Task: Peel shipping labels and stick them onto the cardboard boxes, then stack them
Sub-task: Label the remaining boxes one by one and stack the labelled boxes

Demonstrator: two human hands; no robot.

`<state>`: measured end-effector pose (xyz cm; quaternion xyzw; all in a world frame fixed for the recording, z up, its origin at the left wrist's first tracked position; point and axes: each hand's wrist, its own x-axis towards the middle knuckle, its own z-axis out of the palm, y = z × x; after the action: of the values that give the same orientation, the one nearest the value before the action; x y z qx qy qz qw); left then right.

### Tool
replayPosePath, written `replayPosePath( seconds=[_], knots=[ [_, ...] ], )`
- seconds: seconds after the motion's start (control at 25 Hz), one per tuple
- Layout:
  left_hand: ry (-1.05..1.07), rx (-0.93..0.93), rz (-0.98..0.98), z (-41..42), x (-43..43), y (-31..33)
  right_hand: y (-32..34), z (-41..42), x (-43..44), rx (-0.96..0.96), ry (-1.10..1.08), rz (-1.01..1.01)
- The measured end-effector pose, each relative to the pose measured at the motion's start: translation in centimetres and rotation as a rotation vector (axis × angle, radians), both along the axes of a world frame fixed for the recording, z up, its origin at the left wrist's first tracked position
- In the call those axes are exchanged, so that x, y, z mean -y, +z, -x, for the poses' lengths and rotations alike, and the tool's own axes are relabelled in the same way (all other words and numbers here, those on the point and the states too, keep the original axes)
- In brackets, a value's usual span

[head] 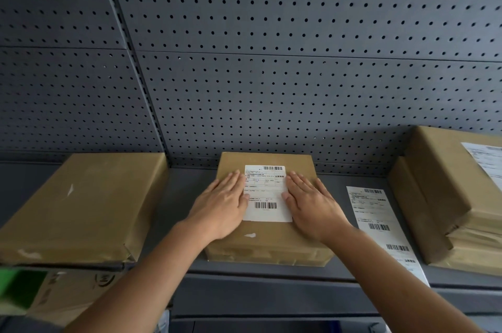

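Observation:
A flat brown cardboard box lies in the middle of the grey shelf. A white shipping label with barcodes sits on its top. My left hand lies flat on the box, fingers over the label's left edge. My right hand lies flat on the other side, fingers over the label's right edge. Both palms face down and hold nothing. A strip of further labels lies on the shelf to the right of the box.
A larger unlabelled brown box sits at the left. A stack of boxes stands at the right, the top one bearing a label. A grey pegboard wall backs the shelf. A printed carton shows below left.

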<state>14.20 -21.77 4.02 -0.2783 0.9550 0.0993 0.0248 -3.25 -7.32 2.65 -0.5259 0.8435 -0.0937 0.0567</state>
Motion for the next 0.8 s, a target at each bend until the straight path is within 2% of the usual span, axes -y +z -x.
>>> replayPosePath(
  seconds=[0.16, 0.28, 0.64, 0.8],
  knots=[
    [-0.11, -0.05, -0.005, -1.0, -2.9, 0.4, 0.7, -3.3, -0.8, 0.001, 0.141, 0.062],
    [-0.137, -0.039, -0.003, -1.3, -4.2, -0.1, 0.3, -5.3, -1.2, -0.016, 0.201, 0.034],
    [-0.027, 0.032, 0.019, -4.3, -3.0, -0.4, -0.2, -3.0, -4.4, -0.012, 0.032, 0.024],
    [-0.101, -0.038, 0.003, -4.6, -5.4, 0.3, 0.5, -5.6, -4.6, -0.035, 0.143, 0.074]
  ],
)
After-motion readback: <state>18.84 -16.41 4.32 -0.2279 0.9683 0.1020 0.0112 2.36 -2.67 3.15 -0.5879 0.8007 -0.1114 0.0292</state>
